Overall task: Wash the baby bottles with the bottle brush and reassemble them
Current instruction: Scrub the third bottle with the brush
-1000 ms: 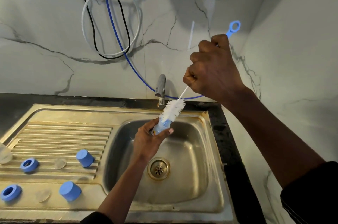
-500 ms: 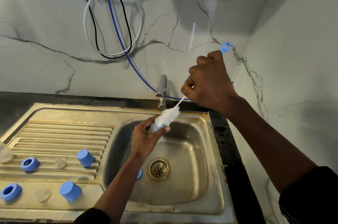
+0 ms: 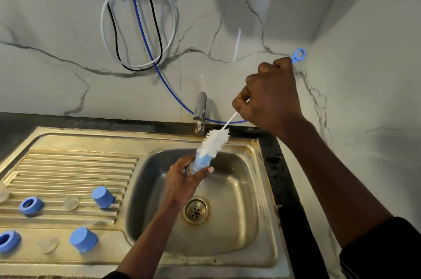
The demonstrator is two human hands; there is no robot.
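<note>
Left hand grips bottle; right hand holds brush.

A home kitchen is showing itself: a stainless steel sink with a ribbed drainboard is sitting in a black countertop, a chrome tap is standing at the basin's back edge, marble-look walls are meeting in a corner, and blue bottle caps are lying on the drainboard.

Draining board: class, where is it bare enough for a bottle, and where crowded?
Free: the draining board rear, between its back rim and the farther blue cap. Crowded: front left, around the nearer blue cap, blue rings and clear teats.
</note>
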